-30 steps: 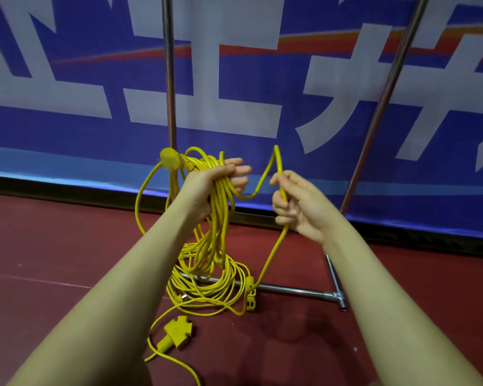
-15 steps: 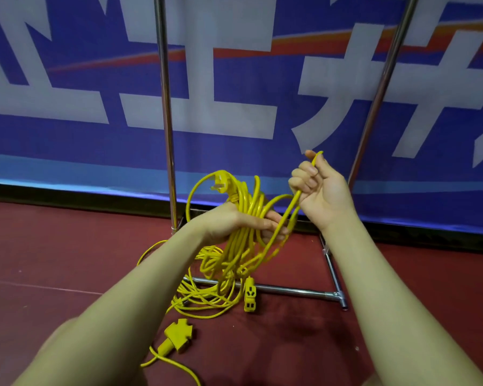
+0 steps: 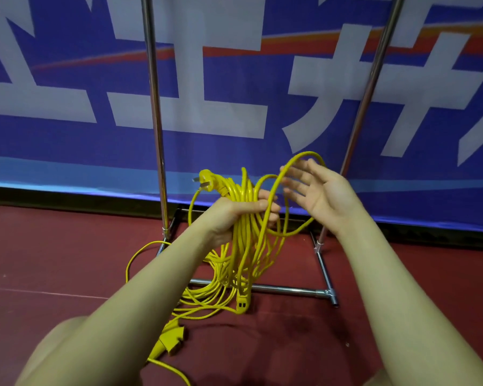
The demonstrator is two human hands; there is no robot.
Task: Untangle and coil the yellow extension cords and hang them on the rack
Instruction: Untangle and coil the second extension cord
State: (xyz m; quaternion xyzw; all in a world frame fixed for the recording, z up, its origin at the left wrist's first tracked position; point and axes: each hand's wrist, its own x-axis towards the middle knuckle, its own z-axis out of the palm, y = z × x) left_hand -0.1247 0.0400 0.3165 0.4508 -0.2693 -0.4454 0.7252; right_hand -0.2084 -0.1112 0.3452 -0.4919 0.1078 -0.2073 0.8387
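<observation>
Left hand (image 3: 236,215) grips the cord (image 3: 243,240) bundle mid-air, in front of the rack (image 3: 287,288) base; plug (image 3: 207,181) sticks up above the fist. Right hand (image 3: 322,195) is flat open, one loop draped over its fingers. Cord tails and sockets (image 3: 170,339) lie on the floor (image 3: 402,274) inside the base's front bar.

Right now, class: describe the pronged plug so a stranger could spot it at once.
Start at the chrome rack before the blue banner. The left hand grips a yellow cord bundle; the plug juts from its top, the only connector showing bare metal prongs.
</observation>
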